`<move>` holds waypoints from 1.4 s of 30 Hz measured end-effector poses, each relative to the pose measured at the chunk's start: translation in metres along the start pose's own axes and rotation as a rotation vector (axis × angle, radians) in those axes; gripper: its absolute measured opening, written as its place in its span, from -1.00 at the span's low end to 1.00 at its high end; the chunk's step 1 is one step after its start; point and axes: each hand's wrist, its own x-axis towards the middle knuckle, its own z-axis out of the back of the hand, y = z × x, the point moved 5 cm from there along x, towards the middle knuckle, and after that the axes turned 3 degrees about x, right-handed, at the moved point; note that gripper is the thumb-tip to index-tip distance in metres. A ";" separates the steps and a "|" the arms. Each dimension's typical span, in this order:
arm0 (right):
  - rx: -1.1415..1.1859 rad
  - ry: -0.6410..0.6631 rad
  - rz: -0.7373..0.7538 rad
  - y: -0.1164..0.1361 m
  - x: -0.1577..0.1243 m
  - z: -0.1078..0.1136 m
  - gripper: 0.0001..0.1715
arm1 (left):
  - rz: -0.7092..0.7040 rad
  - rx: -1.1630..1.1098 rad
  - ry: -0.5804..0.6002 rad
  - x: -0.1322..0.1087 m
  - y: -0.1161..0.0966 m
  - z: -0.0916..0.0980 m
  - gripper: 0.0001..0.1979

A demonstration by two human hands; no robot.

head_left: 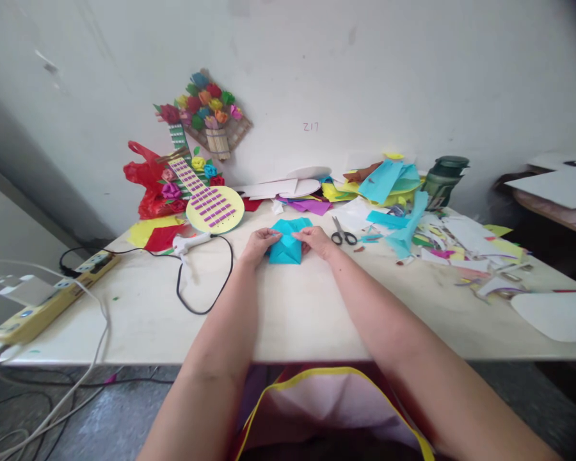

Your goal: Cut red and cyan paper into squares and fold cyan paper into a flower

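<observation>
A folded piece of turquoise paper (286,251) lies at the middle of the table, creased across its front. On its left edge my left hand (259,244) pinches the paper between thumb and fingers. My right hand (315,241) grips the opposite edge in the same way. Scissors (344,234) with dark handles rest just right of my right hand, blades pointing away. To the left of my left hand lies a white glue gun (192,242) with a black cord.
A round yellow paper banjo-like craft (216,208) leans at the back left. A yellow power strip (52,301) with cables runs along the left edge. Paper scraps (461,240) cover the right side, near a dark green bottle (444,182). A paper-flower basket (217,142) hangs on the wall.
</observation>
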 end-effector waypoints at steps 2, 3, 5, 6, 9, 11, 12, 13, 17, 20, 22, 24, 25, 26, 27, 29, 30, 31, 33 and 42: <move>-0.015 -0.012 0.004 0.001 -0.001 0.000 -0.66 | 0.006 -0.010 0.008 0.000 0.000 0.000 -0.64; -0.017 -0.015 0.004 0.002 -0.002 -0.001 -0.68 | 0.011 -0.015 0.014 0.000 0.001 0.000 -0.64; -0.017 -0.023 0.004 0.003 -0.003 -0.001 -0.70 | 0.017 -0.019 0.026 0.001 0.002 0.000 -0.63; -0.016 -0.026 0.005 0.004 -0.004 -0.001 -0.71 | 0.017 -0.019 0.032 0.001 0.003 0.000 -0.62; -0.013 -0.038 0.014 0.004 -0.004 -0.001 -0.72 | 0.022 -0.022 0.059 0.001 0.005 0.000 -0.63; -0.017 -0.039 0.023 0.004 -0.003 -0.001 -0.72 | 0.031 -0.046 0.078 0.000 0.005 -0.001 -0.64; -0.021 -0.040 0.026 0.004 -0.003 -0.001 -0.72 | 0.037 -0.064 0.084 0.000 0.005 -0.001 -0.65; -0.026 -0.040 0.028 0.004 -0.003 0.000 -0.72 | 0.040 -0.082 0.085 0.000 0.005 -0.001 -0.66; -0.035 -0.036 0.035 0.004 -0.003 0.000 -0.72 | 0.052 -0.089 0.090 -0.001 0.003 -0.002 -0.66; -0.034 -0.034 0.041 0.004 -0.003 0.000 -0.73 | 0.058 -0.065 0.081 -0.001 0.003 -0.001 -0.67; -0.039 -0.035 0.044 0.003 -0.003 0.000 -0.73 | 0.060 -0.051 0.065 0.000 0.003 0.000 -0.67; -0.046 -0.037 0.045 0.002 -0.002 0.000 -0.73 | 0.057 -0.040 0.056 0.000 0.004 0.000 -0.67; -0.049 -0.038 0.044 0.003 -0.002 0.000 -0.73 | 0.051 -0.035 0.052 0.001 0.005 0.001 -0.66; -0.051 -0.038 0.042 0.003 -0.002 0.000 -0.74 | 0.041 -0.032 0.046 0.002 0.005 0.001 -0.66; -0.052 -0.036 0.039 0.003 -0.002 0.000 -0.74 | 0.031 -0.028 0.038 0.002 0.005 0.002 -0.65; -0.054 -0.034 0.034 0.004 -0.003 -0.001 -0.74 | 0.014 -0.014 0.021 0.004 0.007 0.003 -0.63; -0.055 -0.035 0.033 0.005 -0.003 -0.001 -0.74 | 0.011 -0.006 0.016 0.004 0.007 0.004 -0.63; -0.057 -0.038 0.035 0.005 -0.004 -0.001 -0.75 | 0.010 0.001 0.016 0.005 0.007 0.004 -0.62; -0.058 -0.043 0.046 0.006 -0.004 -0.001 -0.75 | 0.015 0.010 0.024 0.005 0.007 0.004 -0.61; -0.065 -0.040 0.054 0.006 -0.004 -0.002 -0.71 | 0.042 0.047 0.046 -0.002 0.000 0.001 -0.62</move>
